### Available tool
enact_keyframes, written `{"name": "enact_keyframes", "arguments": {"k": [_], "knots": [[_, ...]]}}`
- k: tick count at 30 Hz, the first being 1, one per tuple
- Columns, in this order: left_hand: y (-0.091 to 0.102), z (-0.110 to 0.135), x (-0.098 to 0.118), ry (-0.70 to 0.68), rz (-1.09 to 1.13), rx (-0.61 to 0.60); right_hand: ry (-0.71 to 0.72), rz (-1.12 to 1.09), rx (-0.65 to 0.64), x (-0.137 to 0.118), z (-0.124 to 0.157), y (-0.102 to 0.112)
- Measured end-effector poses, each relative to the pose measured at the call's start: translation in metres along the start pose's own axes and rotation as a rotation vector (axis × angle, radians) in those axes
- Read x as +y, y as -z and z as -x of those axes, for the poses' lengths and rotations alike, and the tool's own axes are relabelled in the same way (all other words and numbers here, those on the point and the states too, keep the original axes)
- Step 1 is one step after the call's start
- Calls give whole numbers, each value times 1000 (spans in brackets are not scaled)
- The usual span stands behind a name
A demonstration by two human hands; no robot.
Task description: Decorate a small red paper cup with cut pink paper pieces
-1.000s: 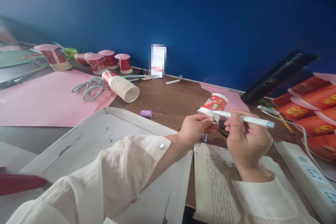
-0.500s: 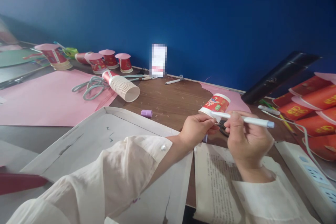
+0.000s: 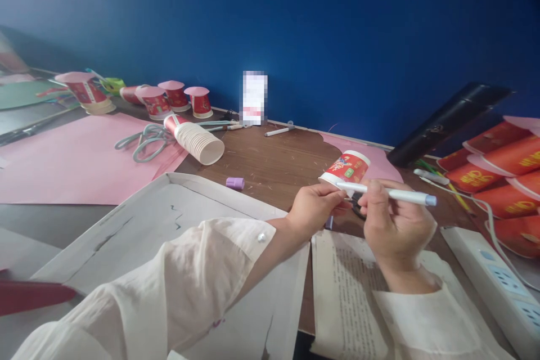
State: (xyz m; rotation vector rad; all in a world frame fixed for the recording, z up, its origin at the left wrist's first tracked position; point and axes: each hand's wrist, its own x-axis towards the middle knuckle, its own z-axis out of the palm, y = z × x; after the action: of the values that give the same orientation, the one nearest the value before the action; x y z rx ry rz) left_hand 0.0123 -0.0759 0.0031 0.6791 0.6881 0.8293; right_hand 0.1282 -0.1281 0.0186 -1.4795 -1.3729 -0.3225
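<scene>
My right hand [image 3: 399,230] is closed around a white pen [image 3: 411,196], held almost level with its thin end pointing left. That end crosses in front of the rim of a red printed paper cup [image 3: 348,167], which is tilted on the table; whether they touch I cannot tell. My left hand [image 3: 314,206] pinches a small white piece, apparently paper, just below the cup; the fingers hide most of it. Behind the fingertips, a dark object [image 3: 358,207] shows partly, perhaps a scissors handle. A printed booklet [image 3: 346,298] lies under my right wrist.
A stack of paper cups [image 3: 200,143] lies by a grey cable [image 3: 145,143] on pink paper [image 3: 76,163]. A purple cap [image 3: 235,183] is beside a white box lid [image 3: 139,247]. A power strip [image 3: 493,275], red cups [image 3: 502,169] and a black tube [image 3: 447,124] are rightward.
The pen and my right hand have shifted slightly left, bringing the pen's thin end further over the cup's rim. My left hand and the cup stay nearly still.
</scene>
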Motion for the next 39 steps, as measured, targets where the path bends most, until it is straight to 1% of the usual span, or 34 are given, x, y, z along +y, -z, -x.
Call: {"name": "enact_keyframes", "arguments": {"k": [7, 10, 13, 17, 19, 21, 24, 28, 30, 32, 34, 39], "knots": [[3, 2, 14, 19, 275, -37, -11, -256, 150, -3, -9, 0], [4, 4, 18, 23, 329, -71, -41, -253, 199, 2, -12, -2], [6, 3, 18, 21, 348, -103, -154, -229, 201, 10, -11, -5], [8, 3, 18, 4, 354, -139, -349, -290, 166, 21, -10, -8], [8, 3, 18, -11, 351, -134, -431, -333, 140, 24, -10, -10], [7, 4, 18, -17, 339, -119, -534, -394, 93, 26, -10, -12], [6, 5, 18, -23, 318, -105, -732, -490, 8, 28, -9, -17], [6, 5, 18, -40, 317, -108, -985, -713, -83, 28, -7, -26], [7, 4, 17, -29, 319, -110, -1115, -866, -105, 28, -8, -28], [6, 4, 16, -24, 315, -107, -1210, -1002, -125, 28, -8, -29], [5, 4, 14, -38, 299, -98, -1243, -1098, -151, 28, -10, -29], [2, 4, 8, -46, 200, -130, -1203, -1189, -225, 28, -12, -29]]}}
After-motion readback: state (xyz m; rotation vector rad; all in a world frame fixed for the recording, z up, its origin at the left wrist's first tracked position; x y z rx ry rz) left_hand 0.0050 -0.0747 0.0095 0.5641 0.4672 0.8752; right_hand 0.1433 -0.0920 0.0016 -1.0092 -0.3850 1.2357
